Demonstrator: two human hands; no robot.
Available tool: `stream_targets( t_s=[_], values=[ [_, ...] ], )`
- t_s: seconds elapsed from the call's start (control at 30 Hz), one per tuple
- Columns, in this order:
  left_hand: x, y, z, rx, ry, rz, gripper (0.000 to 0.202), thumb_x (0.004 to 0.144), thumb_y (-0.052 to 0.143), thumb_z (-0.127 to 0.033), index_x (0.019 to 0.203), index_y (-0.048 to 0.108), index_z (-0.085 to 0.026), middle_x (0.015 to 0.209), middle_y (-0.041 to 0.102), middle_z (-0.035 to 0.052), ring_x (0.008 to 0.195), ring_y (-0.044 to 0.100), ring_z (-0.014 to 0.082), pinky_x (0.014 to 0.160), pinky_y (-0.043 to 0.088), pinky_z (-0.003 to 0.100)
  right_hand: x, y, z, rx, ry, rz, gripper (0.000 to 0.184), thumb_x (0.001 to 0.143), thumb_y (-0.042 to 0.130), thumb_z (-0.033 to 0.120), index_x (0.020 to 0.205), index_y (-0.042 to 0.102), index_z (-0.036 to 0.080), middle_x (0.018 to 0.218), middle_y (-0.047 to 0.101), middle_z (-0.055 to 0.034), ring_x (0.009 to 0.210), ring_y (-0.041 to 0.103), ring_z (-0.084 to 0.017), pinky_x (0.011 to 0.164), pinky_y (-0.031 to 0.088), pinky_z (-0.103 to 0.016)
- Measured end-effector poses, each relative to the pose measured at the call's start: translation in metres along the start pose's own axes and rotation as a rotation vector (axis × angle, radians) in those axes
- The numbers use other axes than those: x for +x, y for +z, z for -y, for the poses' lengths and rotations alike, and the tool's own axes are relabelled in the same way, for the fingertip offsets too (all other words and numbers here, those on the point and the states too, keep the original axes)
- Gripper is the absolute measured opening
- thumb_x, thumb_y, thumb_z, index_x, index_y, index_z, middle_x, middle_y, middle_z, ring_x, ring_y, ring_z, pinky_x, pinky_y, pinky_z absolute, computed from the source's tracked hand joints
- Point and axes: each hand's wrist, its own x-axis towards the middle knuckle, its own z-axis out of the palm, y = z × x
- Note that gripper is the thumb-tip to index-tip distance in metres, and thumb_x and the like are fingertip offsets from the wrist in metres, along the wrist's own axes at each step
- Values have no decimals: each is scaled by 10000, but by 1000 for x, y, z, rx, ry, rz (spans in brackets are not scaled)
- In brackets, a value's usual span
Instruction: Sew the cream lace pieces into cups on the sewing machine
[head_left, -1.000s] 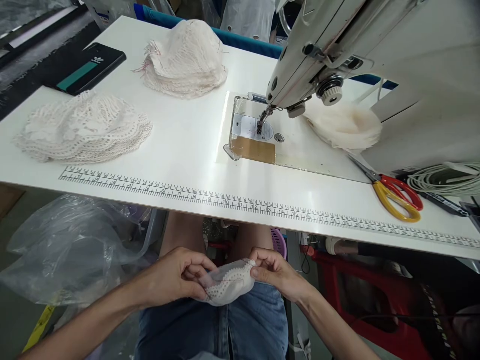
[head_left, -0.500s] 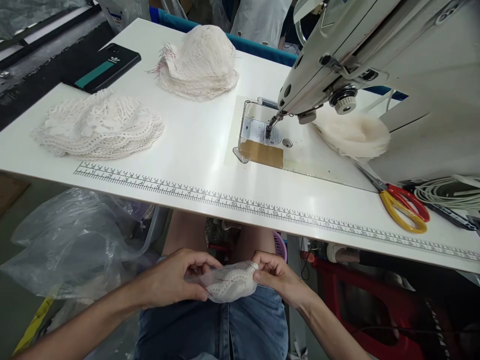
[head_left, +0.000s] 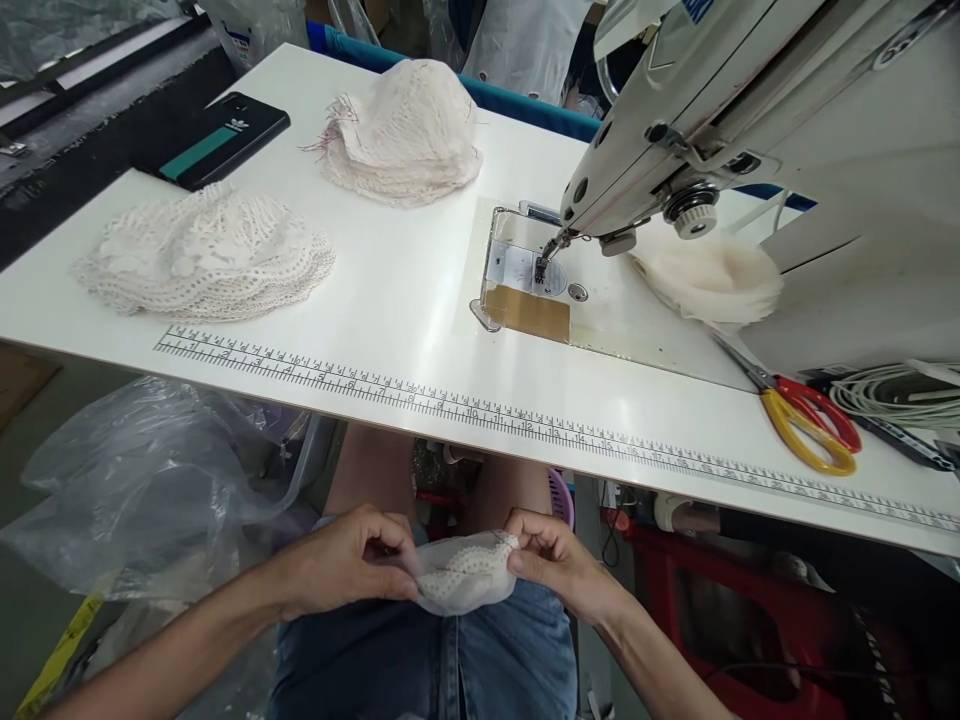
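Above my lap, just below the table's front edge, I hold a small piece of white dotted lace with sheer mesh [head_left: 466, 572] stretched sideways between both hands. My left hand [head_left: 349, 562] pinches its left end between thumb and fingers. At the other end, my right hand [head_left: 559, 562] grips the corner, fingers closed. A reddish thread line shows along the lace. On the table lie a pile of white lace pieces [head_left: 206, 255] at the left and a taller lace stack [head_left: 405, 135] with loose red threads farther back. The sewing machine [head_left: 675, 130] stands at the right.
Beige mesh pieces [head_left: 709, 275] lie under the machine arm. Scissors with red and yellow handles [head_left: 806, 425] rest at the right, beside a coil of cable [head_left: 900, 390]. A black phone [head_left: 225, 140] lies at the back left. Plastic bags [head_left: 165, 490] hang below the left table edge.
My left fingers have closed more tightly on the mesh end, and the lace has shifted slightly down. The table appears slightly lower in view. My right hand keeps its grip.
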Motion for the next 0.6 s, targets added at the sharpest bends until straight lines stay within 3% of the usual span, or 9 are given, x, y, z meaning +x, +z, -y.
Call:
stream_targets(
  t_s=[0.13,0.33,0.47,0.6],
  values=[
    [1,0,0,-85,-44,28,139,725,697,-272,788,741,-156,846,685,38,819,598,185,737,440,242,0,-1,0,-4,-18,17,273,759,705,379,762,586,133,661,580,2,587,503,-83,568,377,-199],
    [-2,-3,-3,-104,-143,67,162,732,670,-261,820,740,-144,810,724,44,792,619,186,741,459,254,1,3,2,-24,-12,19,301,750,703,408,750,563,141,667,584,-1,593,516,-93,589,401,-216],
    [1,-3,-4,-38,-135,101,204,691,708,-279,854,728,-157,812,707,24,788,601,176,679,422,214,0,14,12,-82,-13,39,303,737,712,397,734,567,131,657,563,6,578,478,-78,555,367,-192],
    [11,7,-7,55,-113,114,197,658,731,-272,811,728,-147,728,662,1,706,557,151,611,373,194,-3,24,24,-284,-65,79,264,773,668,380,748,583,131,694,565,-3,629,491,-97,590,386,-207]
  ],
)
